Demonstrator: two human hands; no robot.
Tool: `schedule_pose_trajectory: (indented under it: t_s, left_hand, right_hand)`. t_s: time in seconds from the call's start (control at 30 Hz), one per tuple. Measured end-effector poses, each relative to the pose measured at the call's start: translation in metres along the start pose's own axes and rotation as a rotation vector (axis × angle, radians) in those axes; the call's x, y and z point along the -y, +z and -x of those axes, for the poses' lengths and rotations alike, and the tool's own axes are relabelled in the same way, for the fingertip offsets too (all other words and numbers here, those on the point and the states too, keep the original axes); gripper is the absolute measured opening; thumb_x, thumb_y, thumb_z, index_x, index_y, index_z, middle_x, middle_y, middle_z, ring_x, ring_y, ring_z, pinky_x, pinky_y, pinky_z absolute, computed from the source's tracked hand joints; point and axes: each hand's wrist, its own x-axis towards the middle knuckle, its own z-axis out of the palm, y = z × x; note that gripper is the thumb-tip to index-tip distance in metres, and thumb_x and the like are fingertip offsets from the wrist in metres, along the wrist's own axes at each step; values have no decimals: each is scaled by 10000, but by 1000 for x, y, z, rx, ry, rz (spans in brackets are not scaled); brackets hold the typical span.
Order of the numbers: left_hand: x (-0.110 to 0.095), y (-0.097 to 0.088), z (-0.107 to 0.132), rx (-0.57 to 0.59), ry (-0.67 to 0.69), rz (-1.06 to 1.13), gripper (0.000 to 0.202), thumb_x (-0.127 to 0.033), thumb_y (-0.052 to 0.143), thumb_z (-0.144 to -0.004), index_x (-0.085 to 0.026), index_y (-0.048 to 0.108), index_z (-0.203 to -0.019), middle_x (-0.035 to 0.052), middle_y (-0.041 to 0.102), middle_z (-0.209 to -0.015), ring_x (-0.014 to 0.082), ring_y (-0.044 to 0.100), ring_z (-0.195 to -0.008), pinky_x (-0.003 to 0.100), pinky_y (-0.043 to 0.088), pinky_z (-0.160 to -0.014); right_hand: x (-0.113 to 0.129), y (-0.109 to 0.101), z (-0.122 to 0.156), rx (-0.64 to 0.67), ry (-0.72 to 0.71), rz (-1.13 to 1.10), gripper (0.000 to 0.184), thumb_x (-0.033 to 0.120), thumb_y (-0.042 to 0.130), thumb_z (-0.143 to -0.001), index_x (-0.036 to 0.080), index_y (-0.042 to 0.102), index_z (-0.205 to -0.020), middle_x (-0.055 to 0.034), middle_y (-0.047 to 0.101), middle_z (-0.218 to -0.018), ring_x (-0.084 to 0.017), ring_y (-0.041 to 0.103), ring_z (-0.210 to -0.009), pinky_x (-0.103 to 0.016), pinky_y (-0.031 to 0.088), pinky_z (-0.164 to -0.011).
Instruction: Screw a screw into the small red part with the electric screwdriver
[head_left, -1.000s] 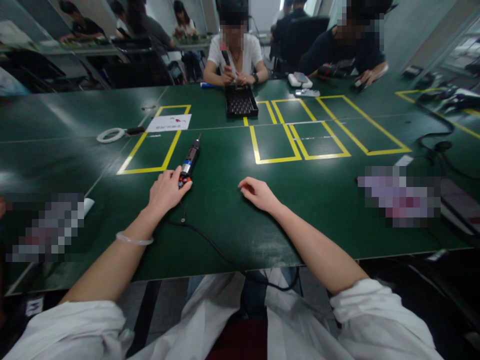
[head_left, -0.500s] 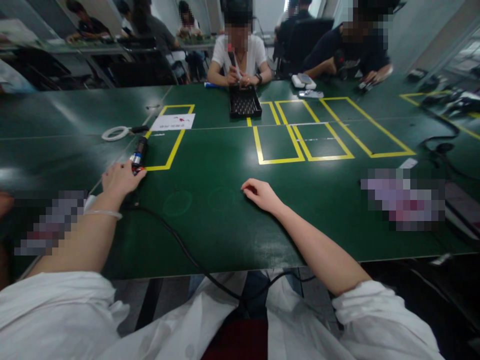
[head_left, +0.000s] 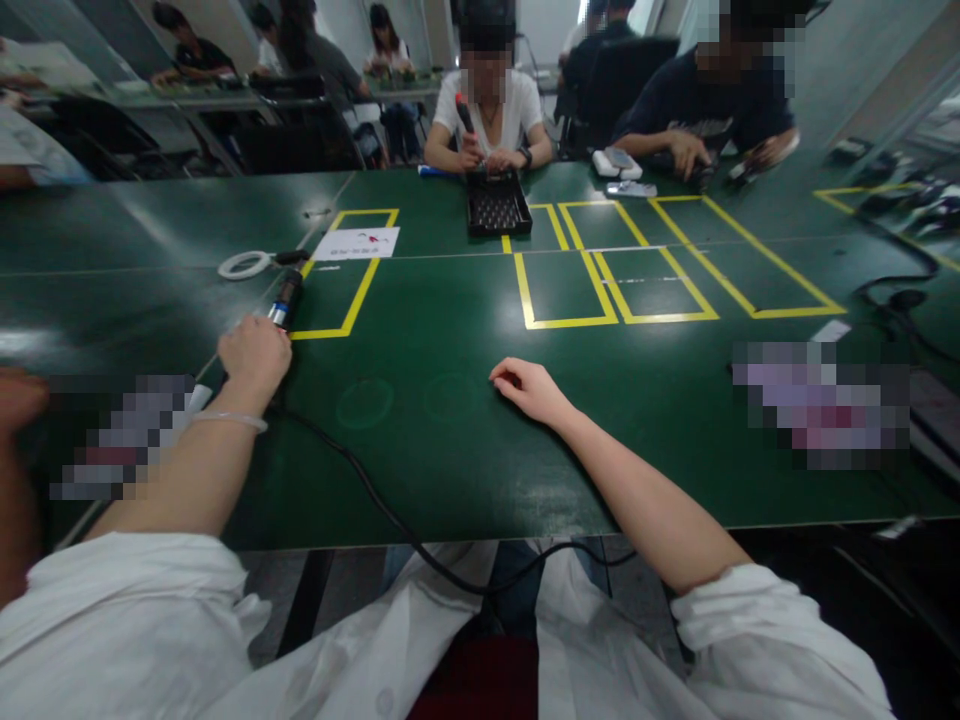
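Observation:
My left hand (head_left: 256, 358) is closed around the near end of a black cylindrical tool (head_left: 286, 292) with a silver and blue band. The tool lies along the left side of a yellow taped frame, its far end pointing away from me. A black cord (head_left: 352, 455) runs from beside my left hand across the green table and over its front edge. The grip under my palm is hidden. My right hand (head_left: 529, 390) rests on the table near the middle, fingers curled in loosely, with nothing visible in them.
A white card (head_left: 356, 243) and a coiled white cable (head_left: 246, 265) lie beyond the tool. Yellow tape frames (head_left: 574, 323) mark the green table (head_left: 450, 480). Opposite, a person holds a red-tipped tool over a black tray (head_left: 499, 212). Another person's hand (head_left: 21, 400) is at far left.
My left hand has closed more fully over the tool's near end, with the thumb tucked in. My right hand stays in place. The view has shifted slightly; the person at far right has lowered a hand.

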Motion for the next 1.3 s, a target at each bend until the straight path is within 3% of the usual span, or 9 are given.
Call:
schedule_pose_trajectory:
  t_s: [0.13, 0.23, 0.3, 0.43, 0.63, 0.73, 0.83, 1.1, 1.3]
  left_hand:
    - [5, -3, -13, 17, -61, 129, 481, -369, 330, -979, 1, 522, -1220, 191, 568, -1215, 282, 559, -993, 414, 445, -840]
    - [-12, -13, -16, -47, -82, 367, 413, -342, 389, -976, -32, 548, -1197, 174, 598, -1197, 279, 572, -1027, 441, 454, -885]
    - [-40, -24, -9, -29, -12, 666, 343, -298, 424, -969, -59, 550, -1181, 133, 636, -1126, 216, 598, -977, 385, 469, -890]
    - [-115, -52, 34, 230, 187, 1332, 240, -256, 452, -942, -92, 570, -1071, 82, 656, -932, 138, 629, -797, 295, 507, -803]
    - [-181, -78, 107, 518, 552, 1556, 373, -339, 524, -913, -115, 568, -1208, 40, 605, -838, 128, 569, -718, 272, 482, -717]
    - [-189, -73, 123, 661, 654, 1575, 481, -378, 543, -917, -124, 488, -1322, 28, 591, -837, 114, 540, -685, 249, 453, -666]
    - [-190, -66, 129, 753, 751, 1566, 561, -418, 557, -920, -117, 446, -1381, 10, 561, -776, 114, 516, -673, 235, 418, -634]
    - [-191, -57, 128, 741, 729, 1590, 613, -424, 566, -926, -110, 407, -1428, -16, 542, -703, 112, 517, -655, 241, 412, -647]
    - [-196, -53, 129, 700, 640, 1700, 433, -373, 694, -823, -122, 512, -1126, 12, 584, -811, 113, 575, -711, 255, 466, -689]
  right_hand:
    - [0, 0, 0, 8, 3, 4, 117, 182, 544, -879, 182, 659, -898, -17, 663, -807, -135, 551, -674, -252, 406, -655]
    - [0, 1, 0, 12, 5, -2, 118, 184, 542, -878, 181, 657, -901, -16, 660, -800, -135, 547, -666, -252, 404, -649]
    - [0, 0, 0, 13, 2, -7, 118, 187, 541, -878, 179, 656, -902, -17, 659, -798, -135, 547, -665, -254, 405, -648]
    - [0, -1, 1, 13, 4, -40, 110, 204, 542, -876, 179, 646, -902, -16, 654, -794, -132, 547, -667, -257, 417, -655]
    - [0, -2, 2, 56, 54, -330, 334, 346, 648, -843, 200, 550, -1127, 3, 646, -835, -112, 544, -653, -242, 444, -625]
    - [3, -1, 2, 116, 65, -449, 413, 394, 691, -818, 205, 535, -1151, -1, 649, -857, -106, 536, -637, -237, 439, -600]
    - [6, 0, 4, 163, 36, -454, 287, 396, 663, -852, 184, 589, -1030, -11, 650, -837, -104, 526, -631, -243, 435, -606]
    - [9, -2, 4, 167, 33, -398, 229, 347, 673, -836, 168, 611, -966, 9, 608, -767, -108, 514, -627, -250, 435, -612]
    - [3, -4, 3, 76, 45, -316, 204, 314, 654, -839, 165, 622, -975, 20, 577, -729, -105, 499, -608, -245, 409, -591]
